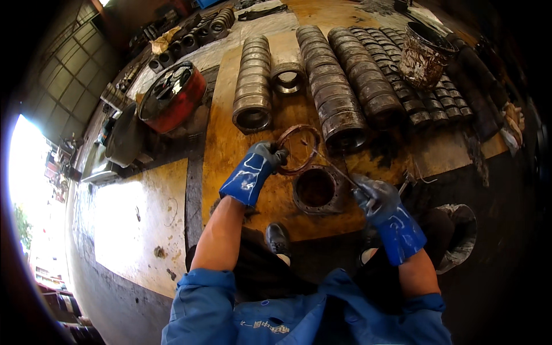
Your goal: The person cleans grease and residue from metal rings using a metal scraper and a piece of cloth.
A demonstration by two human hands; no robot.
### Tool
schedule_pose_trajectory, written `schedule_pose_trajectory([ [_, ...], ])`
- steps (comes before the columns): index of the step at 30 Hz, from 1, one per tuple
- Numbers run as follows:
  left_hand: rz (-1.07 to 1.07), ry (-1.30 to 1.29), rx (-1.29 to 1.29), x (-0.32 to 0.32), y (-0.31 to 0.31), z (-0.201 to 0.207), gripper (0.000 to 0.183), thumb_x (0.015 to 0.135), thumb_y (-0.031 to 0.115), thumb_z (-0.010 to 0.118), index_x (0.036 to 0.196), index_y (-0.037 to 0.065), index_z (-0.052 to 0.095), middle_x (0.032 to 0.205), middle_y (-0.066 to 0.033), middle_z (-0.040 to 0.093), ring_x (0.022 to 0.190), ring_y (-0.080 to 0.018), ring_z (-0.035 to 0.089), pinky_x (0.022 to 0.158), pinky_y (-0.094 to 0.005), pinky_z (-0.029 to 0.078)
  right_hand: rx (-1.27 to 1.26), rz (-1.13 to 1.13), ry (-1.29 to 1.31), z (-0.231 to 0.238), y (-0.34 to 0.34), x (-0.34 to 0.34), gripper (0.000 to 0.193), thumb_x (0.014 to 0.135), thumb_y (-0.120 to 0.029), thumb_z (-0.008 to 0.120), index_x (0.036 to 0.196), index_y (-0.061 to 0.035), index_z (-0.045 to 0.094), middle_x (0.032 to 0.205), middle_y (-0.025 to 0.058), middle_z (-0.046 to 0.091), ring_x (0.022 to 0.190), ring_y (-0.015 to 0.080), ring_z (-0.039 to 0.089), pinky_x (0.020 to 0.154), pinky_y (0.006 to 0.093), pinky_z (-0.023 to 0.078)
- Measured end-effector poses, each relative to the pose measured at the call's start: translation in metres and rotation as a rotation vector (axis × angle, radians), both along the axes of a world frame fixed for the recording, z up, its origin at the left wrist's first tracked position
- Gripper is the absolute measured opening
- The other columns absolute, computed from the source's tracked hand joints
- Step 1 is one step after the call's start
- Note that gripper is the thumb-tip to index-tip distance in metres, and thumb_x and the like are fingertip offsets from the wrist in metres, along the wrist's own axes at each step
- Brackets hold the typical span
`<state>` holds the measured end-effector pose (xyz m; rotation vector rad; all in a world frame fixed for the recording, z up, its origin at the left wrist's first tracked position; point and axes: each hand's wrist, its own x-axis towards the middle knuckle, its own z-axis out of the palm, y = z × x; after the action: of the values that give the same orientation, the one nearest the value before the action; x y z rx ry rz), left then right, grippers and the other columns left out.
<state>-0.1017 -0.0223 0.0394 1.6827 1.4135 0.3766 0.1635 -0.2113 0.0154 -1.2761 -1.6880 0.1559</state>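
Observation:
My left hand [260,164], in a grey and blue rubber glove, is closed on the left side of a reddish-brown metal ring [318,140], holding it tilted up above the board. My right hand [382,201], gloved alike, has its fingers wrapped round a thin rod [338,169]. The rod's far end reaches up toward the ring; I cannot tell whether they touch. Below the ring, between my feet and the rows of parts, lies a greasy round flange [340,195] with bolt holes and a dark bore.
Rows of greasy metal cylinders [253,80] [330,86] lie beyond my hands, with a short separate collar [287,77] between them. A grimy bucket [425,60] stands on the parts at right. A red drum [175,98] holds dark pieces at left. A yellowish board [224,149] lies underneath.

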Motion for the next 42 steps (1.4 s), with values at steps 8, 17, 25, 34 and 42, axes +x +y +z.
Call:
schedule_pose_trajectory([
  [8,-0.121,0.333,0.23,-0.014,-0.011,-0.021,0.027,0.085,0.028,0.063,0.095,0.004,0.069,0.083,-0.0152,0.068,0.075,-0.0269,0.065,0.07,-0.0375,0.051,-0.117,0.098,-0.757,0.013,-0.003,0.002,0.056,0.072,-0.015,0.068,0.127,-0.0162,0.055,0.114,0.0049,0.063,0.087,0.0224,0.063,0.072,0.0407,0.046],
  [17,-0.17,0.315,0.343,-0.017,-0.026,-0.008,0.026,0.081,0.024,0.062,0.094,0.002,0.067,0.088,-0.021,0.066,0.083,-0.0358,0.064,0.073,-0.0417,0.049,-0.11,0.079,-0.851,0.02,-0.005,0.0,0.057,0.073,-0.013,0.062,0.129,-0.0163,0.053,0.118,0.0055,0.059,0.087,0.0214,0.061,0.074,0.0402,0.044],
  [25,-0.164,0.323,0.355,-0.011,-0.033,0.0,0.026,0.079,0.024,0.063,0.093,0.003,0.069,0.086,-0.0201,0.067,0.081,-0.0332,0.065,0.072,-0.0397,0.05,-0.026,0.068,-0.889,0.008,-0.001,0.0,0.054,0.075,-0.013,0.06,0.128,-0.0164,0.054,0.114,0.0057,0.06,0.084,0.0203,0.06,0.074,0.0401,0.043],
  [34,-0.18,0.378,0.295,-0.008,-0.034,0.002,0.027,0.08,0.023,0.061,0.095,0.002,0.068,0.088,-0.0207,0.067,0.082,-0.0329,0.065,0.073,-0.04,0.05,-0.026,0.072,-0.897,0.012,0.0,-0.002,0.052,0.076,-0.013,0.06,0.127,-0.0174,0.055,0.112,0.0045,0.06,0.082,0.019,0.059,0.069,0.0394,0.042],
  [42,-0.208,0.264,0.261,-0.016,-0.035,0.002,0.025,0.081,0.023,0.062,0.094,0.002,0.068,0.089,-0.0225,0.065,0.087,-0.038,0.063,0.077,-0.0424,0.049,0.006,0.074,-0.853,0.011,0.009,0.006,0.056,0.072,-0.012,0.064,0.127,-0.0166,0.055,0.107,0.0048,0.062,0.083,0.022,0.062,0.07,0.0398,0.046],
])
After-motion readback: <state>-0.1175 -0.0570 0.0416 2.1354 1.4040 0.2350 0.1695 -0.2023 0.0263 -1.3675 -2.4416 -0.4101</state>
